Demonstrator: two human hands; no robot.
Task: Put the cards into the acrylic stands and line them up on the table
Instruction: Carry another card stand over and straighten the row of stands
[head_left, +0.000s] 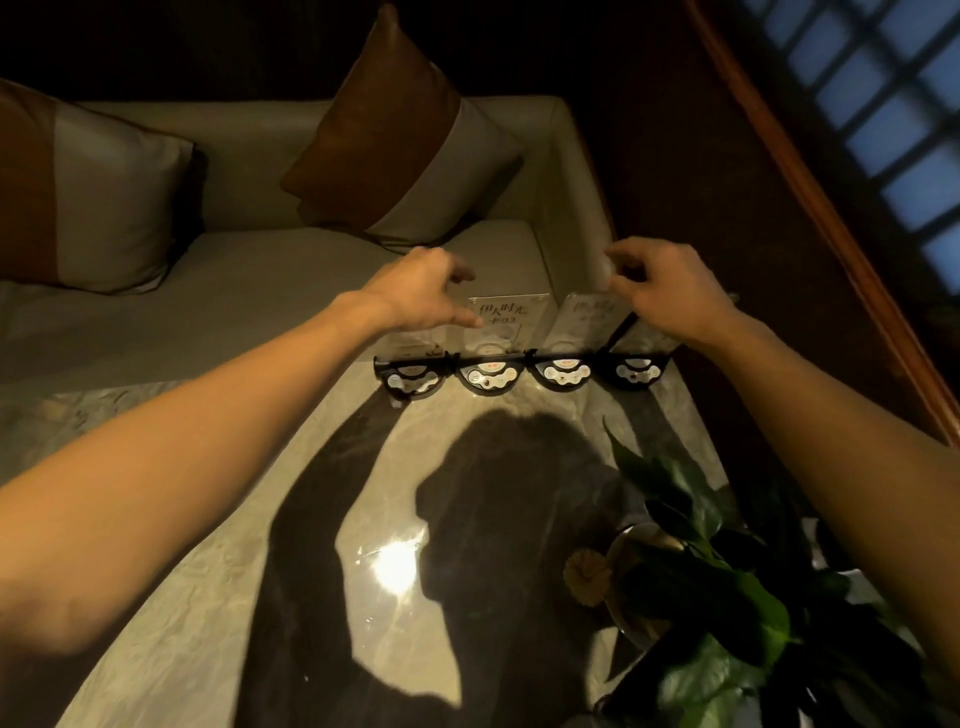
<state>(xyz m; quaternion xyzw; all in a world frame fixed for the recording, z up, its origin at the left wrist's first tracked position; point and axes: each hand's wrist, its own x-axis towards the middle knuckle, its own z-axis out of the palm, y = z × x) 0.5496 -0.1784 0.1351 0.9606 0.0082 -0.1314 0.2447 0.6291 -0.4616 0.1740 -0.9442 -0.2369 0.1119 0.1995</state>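
I see four stands in a row at the far edge of the bench, just below my hands, their black button bases touching end to end. The second from my left shows a card with writing; the one by my right hand seems to hold one too, and the outer two are too blurred to tell. My left hand hovers over the left stands, fingers loosely spread, holding nothing. My right hand is half curled at a stand's top; whether it pinches it I cannot tell. I judge the job nearly finished, only straightening left. A plant sits nearer me, under my right forearm; a sofa lies beyond my hands.
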